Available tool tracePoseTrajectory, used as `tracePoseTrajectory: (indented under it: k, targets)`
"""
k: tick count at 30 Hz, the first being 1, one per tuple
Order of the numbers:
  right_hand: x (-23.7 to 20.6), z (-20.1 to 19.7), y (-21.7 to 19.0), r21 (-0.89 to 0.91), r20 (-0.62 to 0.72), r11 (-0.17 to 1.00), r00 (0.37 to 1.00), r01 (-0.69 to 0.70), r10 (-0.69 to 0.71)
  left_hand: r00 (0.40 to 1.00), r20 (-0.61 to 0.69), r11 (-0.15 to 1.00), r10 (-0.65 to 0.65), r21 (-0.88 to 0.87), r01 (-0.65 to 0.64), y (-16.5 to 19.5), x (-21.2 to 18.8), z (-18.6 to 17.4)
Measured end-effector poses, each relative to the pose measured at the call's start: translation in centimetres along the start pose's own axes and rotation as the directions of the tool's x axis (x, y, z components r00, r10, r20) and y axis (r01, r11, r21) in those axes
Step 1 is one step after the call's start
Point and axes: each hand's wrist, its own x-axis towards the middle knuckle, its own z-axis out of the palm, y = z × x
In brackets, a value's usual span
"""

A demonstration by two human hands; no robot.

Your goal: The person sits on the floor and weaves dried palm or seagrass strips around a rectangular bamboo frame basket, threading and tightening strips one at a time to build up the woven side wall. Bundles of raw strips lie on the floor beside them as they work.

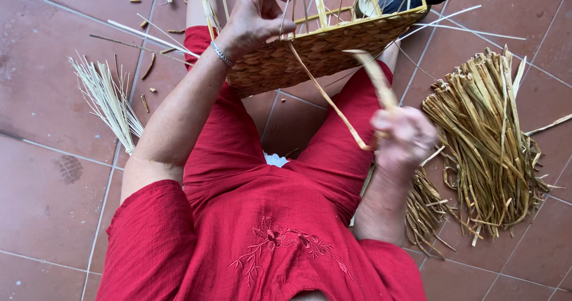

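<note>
the left hand (253,18) pinches the rim of the half-woven tan straw basket (316,54) propped on the knees to steady it, while the right hand (405,137), fingers closed, pulls a flat pale straw strand (325,95) taut.

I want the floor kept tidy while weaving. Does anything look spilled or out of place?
Yes: short brown offcuts lie scattered on the tiles at upper left, beside a fanned bunch of pale stalks. The big straw pile on the right is loose but heaped together.
</note>
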Motion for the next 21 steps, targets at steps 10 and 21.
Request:
tracePoseTrajectory:
  k: [10, 21]
  targets:
    - [4.7, 8.6, 7.6, 0.047, 0.118, 0.876, 0.873, -0.481, 0.473, 0.918, 0.053, 0.744, 0.392, 0.569, -0.35, 3.1, -2.0, 1.0]
    - [4.9, 9.9, 10.2, -0.727, 0.305, 0.638, 0.952, 0.255, -0.032, 1.0, 0.018, 0.916, 0.005, 0.401, -0.012, 0.1, 0.3, 0.1]
